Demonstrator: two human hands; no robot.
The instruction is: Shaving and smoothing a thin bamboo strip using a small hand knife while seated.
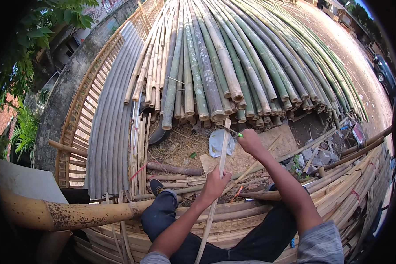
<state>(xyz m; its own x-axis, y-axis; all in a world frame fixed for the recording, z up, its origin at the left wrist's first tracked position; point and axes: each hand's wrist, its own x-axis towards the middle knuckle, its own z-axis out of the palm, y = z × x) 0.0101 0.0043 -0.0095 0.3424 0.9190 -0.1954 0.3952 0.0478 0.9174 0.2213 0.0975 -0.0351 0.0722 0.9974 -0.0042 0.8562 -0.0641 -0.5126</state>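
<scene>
Step in hand is prob. trimming or thinning the split-bamboo strip (224,152), which runs from the centre of the frame down to the lower edge. L hand (214,181) has its grip closed around this strip approx. mid-length, and R hand (251,143) is gripping a green-handled knife (240,135), w/ blade near the strip's upper end; whether it bites, I cannot tell. Next move prob. calls for steady L grip and controlled knife stroke, w/ blade clear of L hand.

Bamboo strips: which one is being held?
The pale strip slanting up mid-picture: the left hand grips it, while neither hand touches the other strips.
</scene>
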